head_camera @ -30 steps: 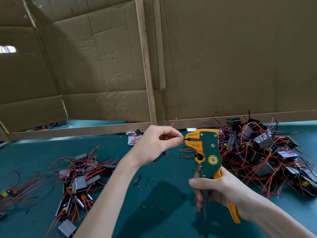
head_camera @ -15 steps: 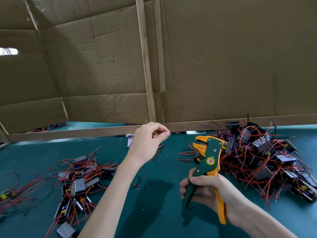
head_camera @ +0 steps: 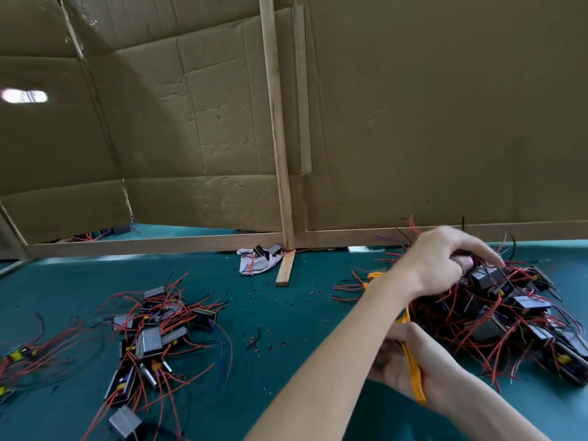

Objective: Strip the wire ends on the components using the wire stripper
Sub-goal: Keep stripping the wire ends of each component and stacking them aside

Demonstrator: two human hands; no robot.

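Head view, looking down: the cardboard wall (head_camera: 429,122) fills the upper half, braced by an upright wooden strip (head_camera: 276,122), and below it runs the green table (head_camera: 286,370). On the right of the table lies the big heap of components (head_camera: 521,316), dark blocks tangled in red wires; a smaller, looser pile (head_camera: 152,329) lies well apart on the left. My left arm crosses in front of me, and my left hand (head_camera: 436,259) sits on the top near edge of the big heap. Its fingers curl down over a dark component (head_camera: 461,258) with the thumb under it, so I seem to hold that piece, though blur hides the exact hold. My right hand (head_camera: 442,367) is lower and nearer to me, just beside the heap's near edge and partly hidden under my left forearm. It is wrapped round the yellow handle of the wire stripper (head_camera: 413,374), which I grip firmly. The tool runs up and away from that hand beneath my left forearm, and a bit of its yellow head shows beyond the arm, near my left wrist and just beside the heap's loose red wire ends. Against the foot of the wall lie a crumpled white cloth (head_camera: 251,265) and, just beside it, a short wooden block (head_camera: 284,271). Small scraps of insulation (head_camera: 254,340) are strewn over the table between the two piles.
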